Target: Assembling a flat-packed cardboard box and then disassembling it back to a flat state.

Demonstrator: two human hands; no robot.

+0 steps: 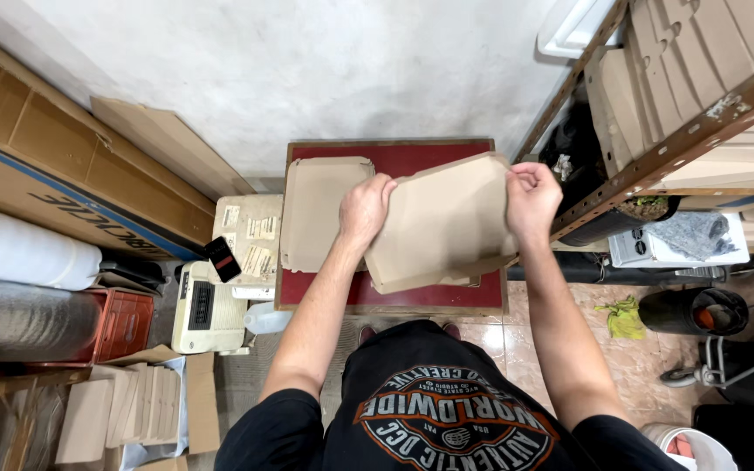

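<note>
From the head camera, both hands hold one flat die-cut cardboard blank [442, 222] tilted above the dark red table [394, 157]. The left hand [366, 209] pinches its left edge and the right hand [530, 196] is curled closed around its upper right corner. The blank looks unfolded as yet, with only its lower edge bent slightly, so shaping seems barely begun. A stack of the same blanks [320, 209] lies flat on the table just left of it, untouched. The board is matte brown, thin and stiff, with clipped corners and notched flaps. More folded cardboard pieces [119, 406] sit on the floor at lower left
</note>
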